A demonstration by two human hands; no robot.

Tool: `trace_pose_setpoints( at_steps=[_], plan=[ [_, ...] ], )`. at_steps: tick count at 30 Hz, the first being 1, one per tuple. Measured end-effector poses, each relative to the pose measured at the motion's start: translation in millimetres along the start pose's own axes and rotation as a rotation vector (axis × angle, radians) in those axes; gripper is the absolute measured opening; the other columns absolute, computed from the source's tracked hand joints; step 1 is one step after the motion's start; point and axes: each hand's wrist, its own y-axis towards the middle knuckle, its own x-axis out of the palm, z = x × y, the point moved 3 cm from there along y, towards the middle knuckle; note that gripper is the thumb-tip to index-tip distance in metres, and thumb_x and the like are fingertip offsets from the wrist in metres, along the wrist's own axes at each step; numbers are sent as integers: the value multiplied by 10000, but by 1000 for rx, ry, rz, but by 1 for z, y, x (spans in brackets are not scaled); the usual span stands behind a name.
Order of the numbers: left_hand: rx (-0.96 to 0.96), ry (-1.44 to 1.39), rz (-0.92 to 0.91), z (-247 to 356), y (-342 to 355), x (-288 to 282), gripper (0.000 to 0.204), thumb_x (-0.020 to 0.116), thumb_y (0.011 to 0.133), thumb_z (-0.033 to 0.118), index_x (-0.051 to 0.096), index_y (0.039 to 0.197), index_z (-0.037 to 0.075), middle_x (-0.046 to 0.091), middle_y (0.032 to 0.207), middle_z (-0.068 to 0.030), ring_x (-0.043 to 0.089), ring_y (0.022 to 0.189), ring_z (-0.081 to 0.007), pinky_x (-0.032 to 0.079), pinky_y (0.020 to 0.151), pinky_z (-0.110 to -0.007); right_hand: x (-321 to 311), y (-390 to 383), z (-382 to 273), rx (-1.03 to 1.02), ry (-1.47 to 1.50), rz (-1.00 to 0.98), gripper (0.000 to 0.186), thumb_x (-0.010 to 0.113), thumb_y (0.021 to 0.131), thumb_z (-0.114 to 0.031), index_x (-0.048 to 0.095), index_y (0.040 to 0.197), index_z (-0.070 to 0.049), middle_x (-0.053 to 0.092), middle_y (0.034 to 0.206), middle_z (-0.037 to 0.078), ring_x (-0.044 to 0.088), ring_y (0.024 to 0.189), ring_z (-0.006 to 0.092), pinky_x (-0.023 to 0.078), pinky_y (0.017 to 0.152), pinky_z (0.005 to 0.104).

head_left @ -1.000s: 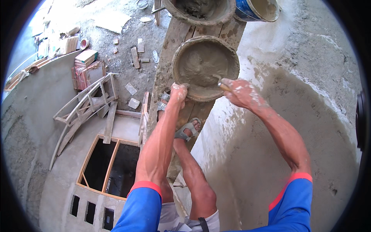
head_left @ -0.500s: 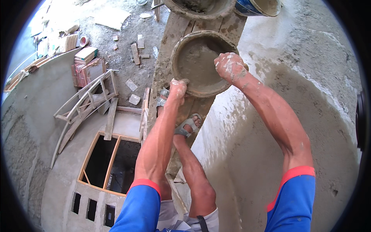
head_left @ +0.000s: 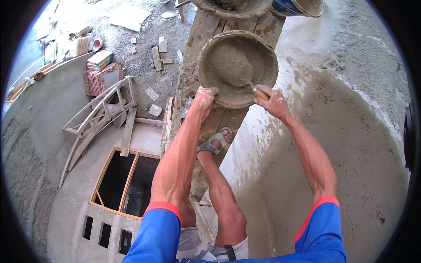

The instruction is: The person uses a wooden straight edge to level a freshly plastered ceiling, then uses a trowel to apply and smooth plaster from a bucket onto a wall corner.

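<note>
Plastered wall (head_left: pixel 329 175) flanks a plank platform (head_left: pixel 226 118) bearing two basins (head_left: pixel 202 61), with one bucket (head_left: pixel 284 8) beside the farther basin (head_left: pixel 239 16). The left hand (head_left: pixel 205 98) has its fingers clamped on the nearer basin's rim (head_left: pixel 239 105); the right hand's (head_left: pixel 275 104) wrap one trowel (head_left: pixel 262 94), seemingly loading mortar (head_left: pixel 230 65) inside. Lifting calls for a level blade.

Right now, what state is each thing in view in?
Near basin: uncovered, holding wet mortar
Trowel: held, blade hidden by mortar
Left hand: closed on near basin's rim
Right hand: closed around trowel handle
Far basin: mortar inside, partly out of frame
Bucket: uncovered, grey contents
Planks: mortar-stained
Tiles: stacked
</note>
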Motion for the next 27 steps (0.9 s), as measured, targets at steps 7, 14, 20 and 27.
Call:
trace_pose_setpoints(
  at_steps=[7, 14, 20, 27],
  plan=[
    [-1, -3, 43, 1, -3, -5, 274, 507, 878, 30, 538, 1142, -34, 631, 1043, -173, 663, 871, -298, 591, 743, -476, -58, -41, -71, -240, -539, 224, 325, 622, 821, -175, 613, 1142, -125, 608, 788, 159, 624, 730, 327, 510, 676, 428],
    [-27, -65, 18, -4, 2, -4, 269, 537, 839, 36, 578, 1105, 22, 663, 984, -104, 680, 796, -249, 589, 632, -420, -40, 34, -119, -631, -1233, 586, 250, 632, 668, -85, 668, 914, -53, 544, 618, 27, 571, 566, 166, 402, 432, 312],
    [-17, -102, 94, -8, 3, -11, 280, 543, 823, 23, 576, 1101, 11, 663, 985, -113, 681, 788, -250, 591, 624, -412, -17, 77, -129, -229, -1135, 22, 94, 633, 683, -114, 722, 712, -113, 683, 692, 50, 694, 720, 229, 552, 634, 325],
    [85, -91, 53, -12, 1, -10, 293, 562, 799, 20, 592, 1087, -21, 666, 1000, -117, 673, 787, -240, 590, 653, -389, -18, 76, -78, -127, -837, -395, 249, 602, 772, -170, 665, 967, -29, 663, 994, 196, 642, 947, 340, 518, 822, 429]
  ],
)
